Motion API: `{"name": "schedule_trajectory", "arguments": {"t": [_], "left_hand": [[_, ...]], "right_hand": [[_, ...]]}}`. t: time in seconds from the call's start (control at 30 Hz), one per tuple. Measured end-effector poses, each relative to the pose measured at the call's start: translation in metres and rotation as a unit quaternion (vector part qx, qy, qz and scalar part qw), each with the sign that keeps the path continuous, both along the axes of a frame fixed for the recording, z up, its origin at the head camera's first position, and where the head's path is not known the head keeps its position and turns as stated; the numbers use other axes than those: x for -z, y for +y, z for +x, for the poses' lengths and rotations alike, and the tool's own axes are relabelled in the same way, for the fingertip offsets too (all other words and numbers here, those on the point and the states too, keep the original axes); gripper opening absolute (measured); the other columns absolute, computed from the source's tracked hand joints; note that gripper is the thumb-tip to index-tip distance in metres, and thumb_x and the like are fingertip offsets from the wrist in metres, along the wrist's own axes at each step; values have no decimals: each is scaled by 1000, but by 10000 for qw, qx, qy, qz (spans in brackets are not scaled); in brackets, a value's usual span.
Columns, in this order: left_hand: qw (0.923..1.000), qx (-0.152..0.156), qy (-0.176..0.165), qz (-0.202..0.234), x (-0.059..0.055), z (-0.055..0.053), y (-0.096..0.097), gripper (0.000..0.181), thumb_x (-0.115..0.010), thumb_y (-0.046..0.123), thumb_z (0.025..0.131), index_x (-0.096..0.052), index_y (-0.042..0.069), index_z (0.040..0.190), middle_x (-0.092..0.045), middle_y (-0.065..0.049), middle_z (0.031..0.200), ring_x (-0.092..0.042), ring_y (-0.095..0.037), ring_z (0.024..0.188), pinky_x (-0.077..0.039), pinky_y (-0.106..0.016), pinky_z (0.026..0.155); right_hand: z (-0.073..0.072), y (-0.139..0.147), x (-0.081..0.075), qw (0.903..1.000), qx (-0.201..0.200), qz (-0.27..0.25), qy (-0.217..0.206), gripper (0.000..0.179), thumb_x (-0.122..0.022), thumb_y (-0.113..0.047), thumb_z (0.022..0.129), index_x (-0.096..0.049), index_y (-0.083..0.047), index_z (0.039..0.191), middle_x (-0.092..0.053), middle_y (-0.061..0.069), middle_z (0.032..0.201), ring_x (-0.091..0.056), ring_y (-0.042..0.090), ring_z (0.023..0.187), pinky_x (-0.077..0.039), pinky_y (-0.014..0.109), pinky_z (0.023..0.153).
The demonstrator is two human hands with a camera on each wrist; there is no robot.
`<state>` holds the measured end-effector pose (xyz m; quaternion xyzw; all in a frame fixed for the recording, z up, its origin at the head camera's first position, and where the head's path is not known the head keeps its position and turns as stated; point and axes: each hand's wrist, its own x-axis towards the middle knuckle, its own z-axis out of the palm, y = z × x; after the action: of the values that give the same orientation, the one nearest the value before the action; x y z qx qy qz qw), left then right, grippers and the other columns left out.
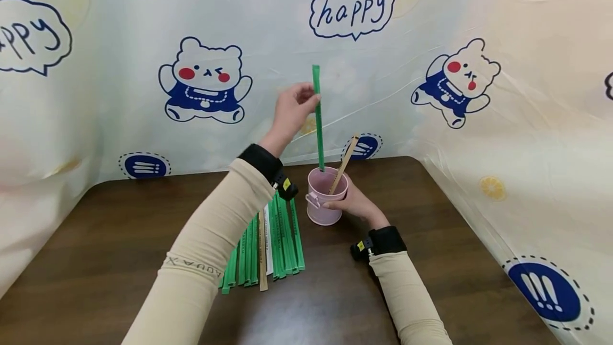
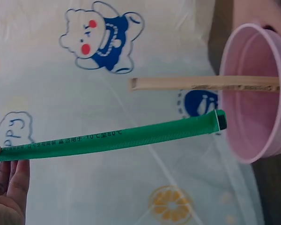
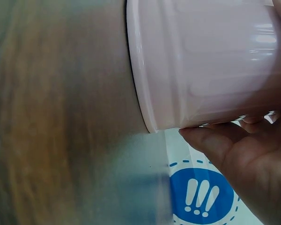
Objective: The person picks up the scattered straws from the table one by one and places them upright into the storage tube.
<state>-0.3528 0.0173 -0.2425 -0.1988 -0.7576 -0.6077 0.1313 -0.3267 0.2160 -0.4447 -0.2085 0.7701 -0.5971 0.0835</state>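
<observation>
My left hand (image 1: 292, 113) pinches a green paper-wrapped straw (image 1: 318, 126) near its top. The straw stands almost upright, with its lower end at the mouth of a small pink bucket (image 1: 322, 214). In the left wrist view that end of the green straw (image 2: 131, 138) appears just outside the rim of the bucket (image 2: 239, 150). A tan wrapped straw (image 1: 346, 161) leans inside the bucket. My right hand (image 1: 358, 202) holds the bucket from its right side, the thumb across the front. In the right wrist view the bucket wall (image 3: 215, 61) hides some fingers.
Left of the bucket, several green wrapped straws (image 1: 286, 244) lie in a row on the brown table (image 1: 158, 260), with a tan one (image 1: 263, 265) and a white one (image 1: 268, 246) among them. My left forearm covers part of the row. A printed curtain (image 1: 282, 25) hangs behind the table.
</observation>
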Motion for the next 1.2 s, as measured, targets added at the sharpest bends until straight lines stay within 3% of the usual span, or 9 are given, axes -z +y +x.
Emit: {"name": "schedule_trajectory", "arguments": {"t": [0.1, 0.3, 0.53, 0.87, 1.03, 1.2], "left_hand": [[9997, 162, -52, -160, 19, -7, 6, 26, -61, 9, 103, -65, -5, 125, -68, -21, 112, -66, -24, 100, -60, -35, 93], [9974, 341, -633, -73, 52, -19, 11, 29, -59, 8, 103, -63, -9, 127, -66, -23, 116, -65, -35, 115, -59, -41, 100], [9932, 572, -912, -450, 79, -26, 16, 25, -58, 7, 104, -64, -5, 125, -66, -23, 116, -65, -38, 117, -58, -45, 102], [9857, 651, -1219, -968, 102, -29, 20, 27, -56, 8, 105, -62, -5, 127, -67, -25, 122, -65, -37, 118, -59, -44, 101], [9864, 584, -1190, -976, 104, -31, 21, 25, -57, 7, 104, -63, -6, 125, -67, -26, 121, -67, -39, 115, -60, -43, 99], [9853, 724, -1177, -1003, 106, -32, 22, 27, -58, 6, 103, -62, -7, 126, -67, -27, 120, -68, -39, 113, -61, -42, 97]], "right_hand": [[-1, -1, 2, 10000, -16, 2, 49, 92, -82, -8, 84, -24, -12, 156, -43, 19, 153, -45, 36, 140, -40, 55, 120], [-4, 0, 3, 9998, -104, -65, 174, 92, -82, -8, 84, -24, -7, 156, -42, 23, 152, -46, 38, 139, -40, 48, 118], [-7, 1, 1, 9999, -70, 3, 120, 93, -80, -7, 84, -22, -6, 157, -40, 23, 153, -44, 40, 140, -39, 53, 119], [-7, 0, 2, 9999, 3, 94, 48, 95, -81, -8, 84, -21, -7, 157, -40, 21, 154, -44, 37, 140, -38, 56, 120], [-9, -1, 1, 10000, 25, 13, 45, 95, -82, -9, 84, -21, -7, 157, -40, 21, 154, -44, 37, 141, -38, 56, 120], [-9, 1, 1, 10000, 7, -51, 77, 95, -82, -7, 84, -21, -7, 157, -40, 21, 154, -44, 37, 140, -37, 56, 121]]}}
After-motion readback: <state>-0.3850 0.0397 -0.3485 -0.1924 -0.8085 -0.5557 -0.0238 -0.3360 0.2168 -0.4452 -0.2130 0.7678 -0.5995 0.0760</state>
